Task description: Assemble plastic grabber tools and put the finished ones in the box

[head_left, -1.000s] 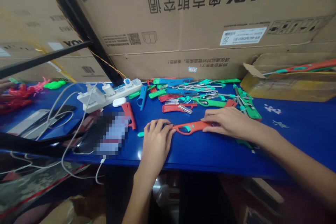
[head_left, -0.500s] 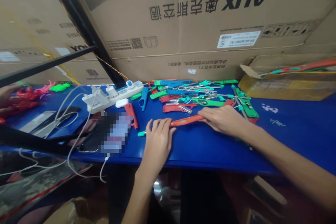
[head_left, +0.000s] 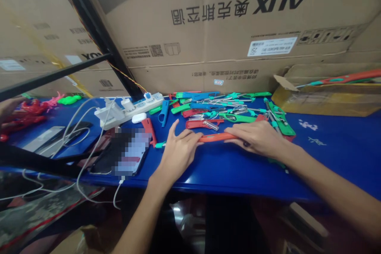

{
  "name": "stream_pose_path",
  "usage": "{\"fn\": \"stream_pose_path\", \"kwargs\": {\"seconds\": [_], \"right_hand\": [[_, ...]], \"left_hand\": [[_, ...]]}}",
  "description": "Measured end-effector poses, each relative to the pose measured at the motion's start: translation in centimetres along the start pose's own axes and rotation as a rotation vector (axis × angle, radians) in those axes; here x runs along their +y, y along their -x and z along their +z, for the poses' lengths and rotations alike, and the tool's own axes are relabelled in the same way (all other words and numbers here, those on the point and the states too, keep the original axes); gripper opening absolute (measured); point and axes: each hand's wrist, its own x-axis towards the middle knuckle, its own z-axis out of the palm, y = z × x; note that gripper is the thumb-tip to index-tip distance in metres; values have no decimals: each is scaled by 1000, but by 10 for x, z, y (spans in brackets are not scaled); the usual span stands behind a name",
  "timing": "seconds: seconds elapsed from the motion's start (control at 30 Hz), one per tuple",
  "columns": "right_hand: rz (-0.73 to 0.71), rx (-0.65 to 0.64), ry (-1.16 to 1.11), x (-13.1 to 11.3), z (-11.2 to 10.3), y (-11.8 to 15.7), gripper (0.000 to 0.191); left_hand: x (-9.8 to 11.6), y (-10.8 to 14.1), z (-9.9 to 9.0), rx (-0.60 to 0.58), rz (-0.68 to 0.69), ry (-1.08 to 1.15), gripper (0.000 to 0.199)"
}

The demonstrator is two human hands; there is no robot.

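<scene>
A long-nosed utility lighter with an orange-red body (head_left: 216,137) lies level between both hands, just above the blue table. My left hand (head_left: 180,145) is closed around its front part, thumb raised. Its teal tip (head_left: 160,145) sticks out to the left of that hand. The handle end is gripped by my right hand (head_left: 257,137), fingers wrapped over it, so that end is mostly hidden. Behind the hands lies a pile of lighter parts: green casings (head_left: 241,117), blue casings (head_left: 204,105), red casings (head_left: 195,123) and metal tubes.
At the left are a phone (head_left: 135,152) on a cable, a white power strip (head_left: 133,110) and an earbud case (head_left: 139,118). A cardboard box (head_left: 330,97) holding lighters stands at the right. Another person's hand (head_left: 10,107) is by red toys (head_left: 29,113). Cartons back the table (head_left: 336,158).
My left hand has turned and shifted slightly on the lighter, its thumb now lifted. The lighter lies more level, its teal tip a little higher. My right hand keeps its hold.
</scene>
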Motion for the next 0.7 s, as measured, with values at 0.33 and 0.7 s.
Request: {"fn": "stream_pose_path", "kwargs": {"seconds": [0.33,0.7], "right_hand": [[140,-12,4,3,-3,-1,34],[51,-111,14,5,8,1,37]], "left_hand": [[-7,-35,-3,-94,45,69,14],[35,-47,-4,-51,66,-41,32]]}}
